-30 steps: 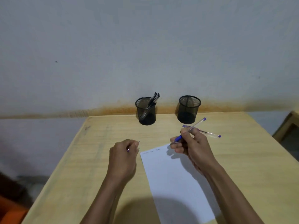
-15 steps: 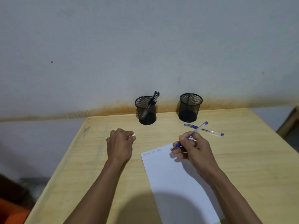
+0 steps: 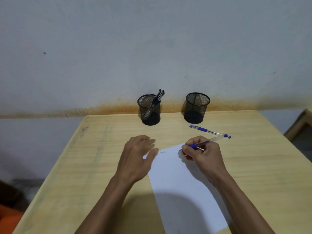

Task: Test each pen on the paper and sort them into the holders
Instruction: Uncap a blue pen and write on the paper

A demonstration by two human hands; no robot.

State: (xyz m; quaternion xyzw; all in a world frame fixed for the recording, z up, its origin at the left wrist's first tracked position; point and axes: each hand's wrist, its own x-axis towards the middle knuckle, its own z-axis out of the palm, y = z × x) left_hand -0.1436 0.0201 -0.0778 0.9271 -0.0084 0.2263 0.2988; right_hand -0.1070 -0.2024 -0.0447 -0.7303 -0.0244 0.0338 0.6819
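Observation:
A white sheet of paper (image 3: 182, 191) lies on the wooden table (image 3: 81, 166), with small scribbles near its top edge. My right hand (image 3: 204, 157) grips a clear pen with a blue grip (image 3: 211, 140), its tip on the top of the paper. My left hand (image 3: 136, 156) lies flat with straight fingers on the paper's top left corner. A small purple bit (image 3: 127, 142) peeks out at that hand's left edge. A second blue pen (image 3: 205, 130) lies on the table behind my right hand. The left mesh holder (image 3: 149, 110) holds black pens (image 3: 159, 95). The right mesh holder (image 3: 196, 108) looks empty.
Both holders stand at the table's far edge against a grey wall. A wooden piece of furniture (image 3: 300, 125) shows at the far right. Something orange (image 3: 8, 218) sits on the floor at the lower left.
My left hand has opened from a fist and moved right onto the paper's corner. My right hand has lowered the pen tip onto the paper.

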